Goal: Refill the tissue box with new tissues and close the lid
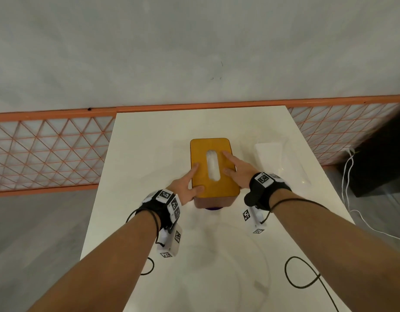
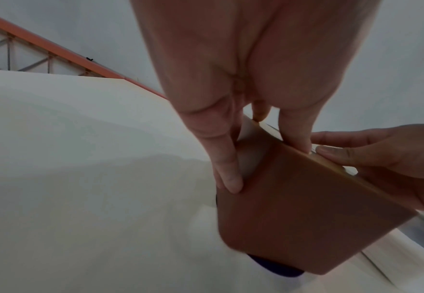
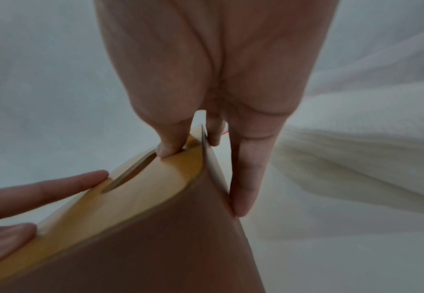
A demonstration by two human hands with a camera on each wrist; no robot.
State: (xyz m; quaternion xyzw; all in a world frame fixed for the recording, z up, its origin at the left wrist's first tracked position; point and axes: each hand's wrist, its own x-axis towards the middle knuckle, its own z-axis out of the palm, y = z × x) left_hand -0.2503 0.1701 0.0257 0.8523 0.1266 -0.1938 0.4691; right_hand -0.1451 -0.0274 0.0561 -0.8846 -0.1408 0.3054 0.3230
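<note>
A brown tissue box (image 1: 213, 202) with a yellow wooden lid (image 1: 208, 145) stands in the middle of the white table (image 1: 149, 143). White tissue (image 1: 213, 165) shows in the lid's slot. My left hand (image 1: 191, 180) lies on the lid's left edge, with its forefinger and thumb on top and the other fingers (image 2: 228, 174) straight down the side wall (image 2: 306, 208). My right hand (image 1: 231, 164) presses the lid's right half (image 3: 130, 198), and one of its fingers (image 3: 243, 178) lies straight down the right wall. The lid sits flat on the box.
A white stack of tissues (image 1: 277, 158) in clear wrap lies on the table to the right of the box. Something dark purple (image 1: 213, 208) peeks from under the box's near end. An orange lattice fence (image 1: 48, 152) runs behind the table, and cables (image 1: 300, 273) trail at the near right.
</note>
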